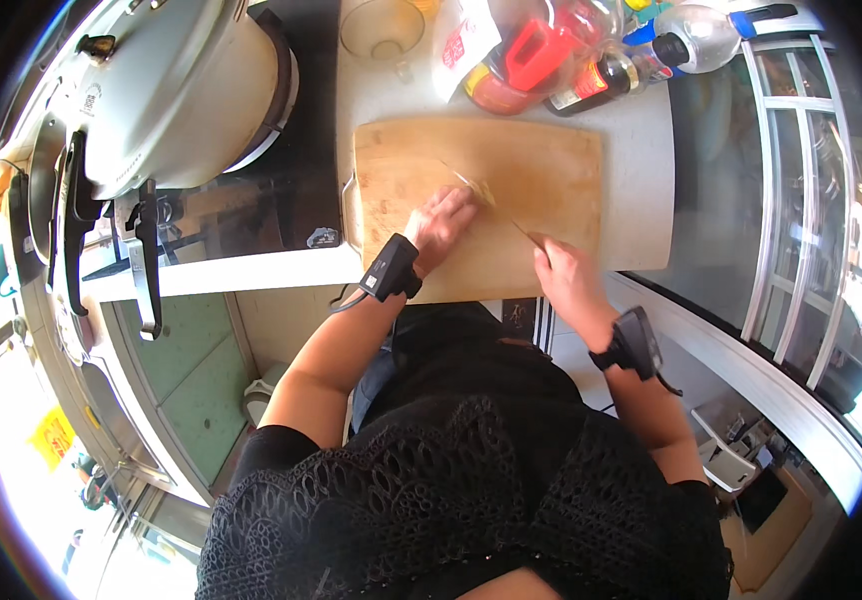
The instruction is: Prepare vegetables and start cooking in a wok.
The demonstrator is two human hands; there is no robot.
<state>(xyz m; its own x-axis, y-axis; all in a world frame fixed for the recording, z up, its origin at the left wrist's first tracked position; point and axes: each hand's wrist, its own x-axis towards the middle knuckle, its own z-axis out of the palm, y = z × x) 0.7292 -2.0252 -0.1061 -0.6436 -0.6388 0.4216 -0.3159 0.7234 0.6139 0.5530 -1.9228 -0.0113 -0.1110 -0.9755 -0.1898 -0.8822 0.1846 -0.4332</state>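
Note:
A wooden cutting board lies before me, and both my hands work at it. My left hand rests on the board with curled fingers, holding a small pale yellow piece of food at its fingertips. What food it is I cannot tell. In my right hand is the handle of a knife. Its blade is seen nearly edge-on, blurred, and runs up and left towards the food, close by my left fingertips. Both wrists carry strapped black devices.
At the left a large lidded pot stands on a black cooktop, with black handles jutting forward. Behind the board are a glass bowl, a red-handled jug, a dark sauce bottle and a clear plastic bottle. A window borders the right.

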